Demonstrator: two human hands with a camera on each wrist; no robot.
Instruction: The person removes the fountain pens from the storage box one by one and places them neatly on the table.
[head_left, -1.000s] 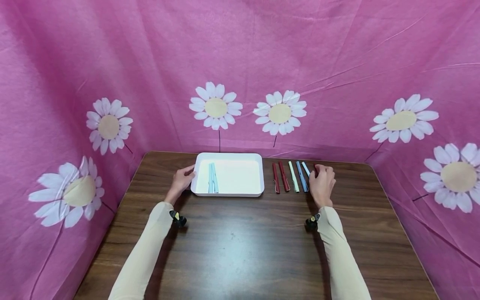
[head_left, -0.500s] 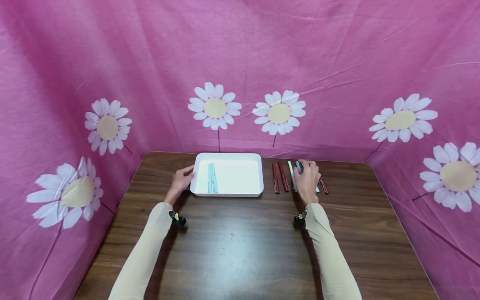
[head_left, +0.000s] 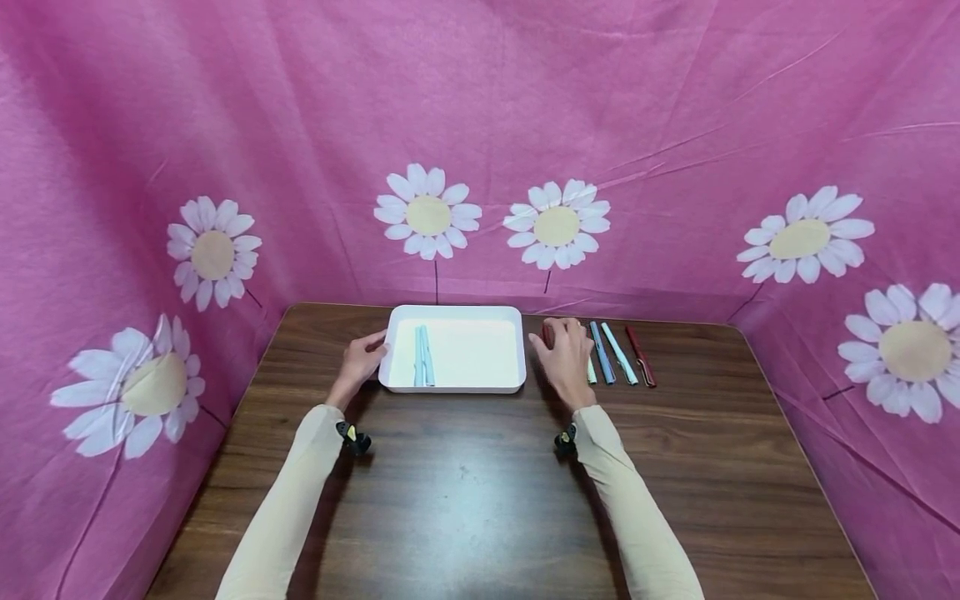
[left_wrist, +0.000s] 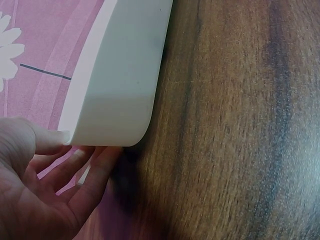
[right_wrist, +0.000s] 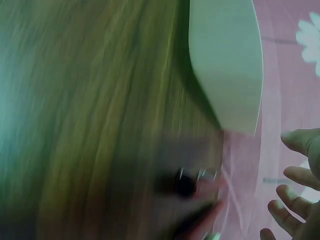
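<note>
My left hand [head_left: 362,360] grips the left end of a white tray [head_left: 450,390]; in the left wrist view the thumb lies on its rim and the fingers are against the end wall. Two light blue pens [head_left: 424,357] lie inside, at the left. Right of the tray, my right hand [head_left: 566,354] hovers over the row of pens, fingers apart and holding nothing. It mostly hides the red pens [right_wrist: 202,188], blurred in the right wrist view, and part of a pale green pen [head_left: 592,372]. Further right lie a blue pen [head_left: 603,353], a light blue pen [head_left: 619,355] and another red pen [head_left: 641,357].
The brown wooden table [head_left: 465,483] extends in front of the tray and pens. A pink curtain [head_left: 480,108] printed with white daisies hangs behind the table and along both sides. Each wrist wears a small black camera [head_left: 353,437].
My right hand has swept left along the row, from the rightmost red pen to the red pens near the tray, uncovering the pens on the right. The left hand stays at the tray.
</note>
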